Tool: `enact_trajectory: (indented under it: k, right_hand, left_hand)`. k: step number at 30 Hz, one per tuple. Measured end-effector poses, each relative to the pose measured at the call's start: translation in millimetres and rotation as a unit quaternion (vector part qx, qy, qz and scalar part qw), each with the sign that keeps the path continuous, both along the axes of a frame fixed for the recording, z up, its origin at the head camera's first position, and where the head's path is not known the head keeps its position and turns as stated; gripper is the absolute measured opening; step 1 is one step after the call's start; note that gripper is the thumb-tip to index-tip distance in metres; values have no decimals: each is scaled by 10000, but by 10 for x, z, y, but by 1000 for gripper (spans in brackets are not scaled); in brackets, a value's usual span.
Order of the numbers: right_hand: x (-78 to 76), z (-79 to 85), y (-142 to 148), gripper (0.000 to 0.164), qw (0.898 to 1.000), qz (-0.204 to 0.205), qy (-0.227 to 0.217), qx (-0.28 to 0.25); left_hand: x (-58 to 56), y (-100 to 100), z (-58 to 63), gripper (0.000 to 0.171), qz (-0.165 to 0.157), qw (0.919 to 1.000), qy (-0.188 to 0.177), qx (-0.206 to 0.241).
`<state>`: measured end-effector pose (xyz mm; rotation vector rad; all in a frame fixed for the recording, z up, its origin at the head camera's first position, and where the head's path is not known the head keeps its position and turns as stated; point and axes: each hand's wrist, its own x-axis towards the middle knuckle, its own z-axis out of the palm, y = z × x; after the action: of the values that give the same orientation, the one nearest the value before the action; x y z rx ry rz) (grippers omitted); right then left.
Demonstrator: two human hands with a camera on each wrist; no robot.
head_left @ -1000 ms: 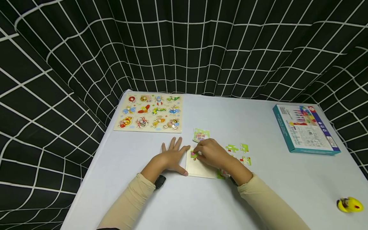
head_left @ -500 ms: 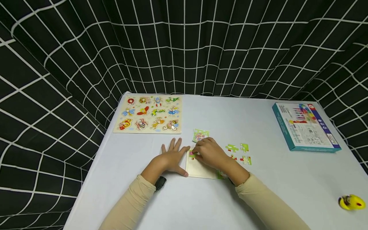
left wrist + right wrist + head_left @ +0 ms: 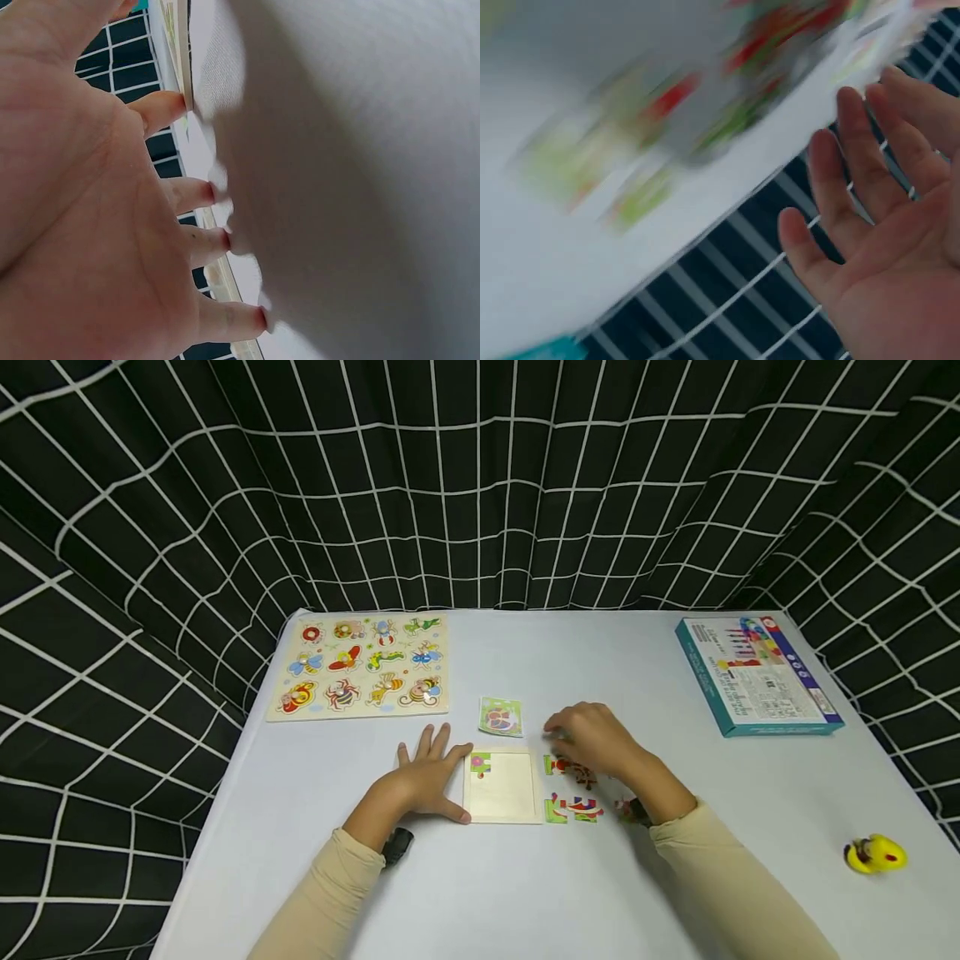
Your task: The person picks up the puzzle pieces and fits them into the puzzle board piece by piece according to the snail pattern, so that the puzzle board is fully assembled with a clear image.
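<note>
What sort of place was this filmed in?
Probably a makeshift recording booth: black white-gridded fabric hangs behind and beside a white table bearing a wooden puzzle tray.

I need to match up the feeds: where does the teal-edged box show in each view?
Head: the teal-edged box lies at the right of the picture, beyond the right hand.
Left wrist: only a tiny teal patch at the top edge, left of centre; probably the box.
Right wrist: a cut-off teal piece at the bottom left, most likely the box.
Shared landmark: the black cloth with white grid lines.
</note>
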<state>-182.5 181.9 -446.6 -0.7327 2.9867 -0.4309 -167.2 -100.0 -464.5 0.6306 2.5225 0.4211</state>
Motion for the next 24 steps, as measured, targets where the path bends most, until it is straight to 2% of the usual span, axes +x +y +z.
enact_trajectory:
  k: [4,9,13,19,24]
  right_hand:
    - [24,-35,276,23,9977,-434,61,524]
    - [53,-91,410,23,9955,-630,-222,666]
    - [39,-141,359,21,9965,-560,-233,576]
    - [38,-123,338,21,9972,-537,-193,481]
    - [31,-68,170,27,9994,18,-317,-138]
  left_hand:
    - [-9,-6,2,109,11,10000,-21,-16]
    - [-20,-11,-6,109,-18,10000,10,3]
    - [-5,-65,-25,109,42,10000,3,-6]
    - [-29,-49,-32,109,-8,10000,19,-68]
    - [-45,-14,-37,110,-33,9998,-12,-199]
